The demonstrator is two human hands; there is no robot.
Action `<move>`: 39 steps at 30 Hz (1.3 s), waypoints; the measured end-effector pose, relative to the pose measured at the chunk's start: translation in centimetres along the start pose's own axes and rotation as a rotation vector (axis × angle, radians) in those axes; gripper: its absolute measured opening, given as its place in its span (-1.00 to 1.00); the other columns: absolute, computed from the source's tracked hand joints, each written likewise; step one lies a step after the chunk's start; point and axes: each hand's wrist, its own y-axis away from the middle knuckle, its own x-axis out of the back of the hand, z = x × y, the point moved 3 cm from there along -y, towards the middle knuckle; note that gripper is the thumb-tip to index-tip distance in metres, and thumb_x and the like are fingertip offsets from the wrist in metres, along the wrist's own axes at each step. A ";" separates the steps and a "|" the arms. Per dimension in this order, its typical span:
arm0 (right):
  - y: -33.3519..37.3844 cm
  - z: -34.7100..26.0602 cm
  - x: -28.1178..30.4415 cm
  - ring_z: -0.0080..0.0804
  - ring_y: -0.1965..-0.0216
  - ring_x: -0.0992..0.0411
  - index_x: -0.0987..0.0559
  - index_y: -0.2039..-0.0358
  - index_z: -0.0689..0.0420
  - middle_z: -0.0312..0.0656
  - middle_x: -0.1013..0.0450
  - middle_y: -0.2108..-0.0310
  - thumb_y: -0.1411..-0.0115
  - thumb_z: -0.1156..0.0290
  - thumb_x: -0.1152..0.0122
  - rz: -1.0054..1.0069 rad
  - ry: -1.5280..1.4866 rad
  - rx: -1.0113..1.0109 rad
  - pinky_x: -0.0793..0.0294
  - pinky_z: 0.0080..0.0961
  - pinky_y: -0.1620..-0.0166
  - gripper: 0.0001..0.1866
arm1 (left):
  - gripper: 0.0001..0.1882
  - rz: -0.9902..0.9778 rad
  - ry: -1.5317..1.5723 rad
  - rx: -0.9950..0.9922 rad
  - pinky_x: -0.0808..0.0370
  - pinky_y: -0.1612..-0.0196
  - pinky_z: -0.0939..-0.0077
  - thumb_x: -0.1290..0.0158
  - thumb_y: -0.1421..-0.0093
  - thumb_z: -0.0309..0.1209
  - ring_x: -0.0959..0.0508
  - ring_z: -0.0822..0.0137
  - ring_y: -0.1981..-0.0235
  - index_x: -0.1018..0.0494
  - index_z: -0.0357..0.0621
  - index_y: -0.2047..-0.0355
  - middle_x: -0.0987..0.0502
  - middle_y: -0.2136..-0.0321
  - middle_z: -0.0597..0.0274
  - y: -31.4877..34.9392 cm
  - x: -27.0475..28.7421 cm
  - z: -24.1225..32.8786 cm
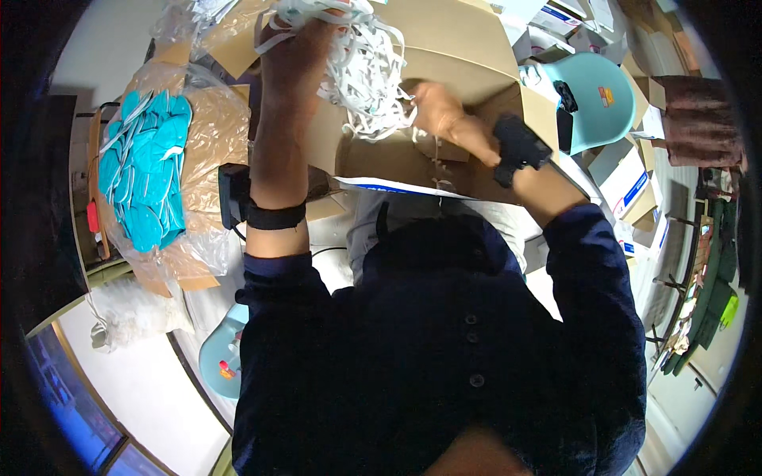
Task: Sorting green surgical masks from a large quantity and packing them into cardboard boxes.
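Left fingers [324,30] clutched straps [369,87], not yet released; whether right fingers [425,94] gripped any was unclear. Teal pieces [149,155] lay leftward, untouched.

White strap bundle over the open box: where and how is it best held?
Probably at its upper end, coming from the left, as the left hand does: the white strap bundle bunches there, while its lower end splays into loose loops.

Before us we have a carton [448,65], a bundle of straps [369,87] over its left part. To our left we see a heap of strapped pieces [151,163] on plastic sheeting [218,143]; to our right, past the carton, a stool [591,127] among small boxes [621,182].
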 end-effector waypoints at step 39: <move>5.1 -5.9 5.6 -0.41 0.23 -0.51 -0.50 0.16 0.28 -0.14 -0.52 0.26 -0.30 0.47 -0.03 -0.560 -0.756 0.147 -0.56 -0.50 0.25 -0.82 | -0.72 -0.246 0.690 0.142 -0.56 0.18 0.40 -0.03 -0.25 -0.43 -0.59 0.27 0.25 -0.44 -0.21 0.04 -0.55 0.17 0.19 -2.2 -3.4 11.6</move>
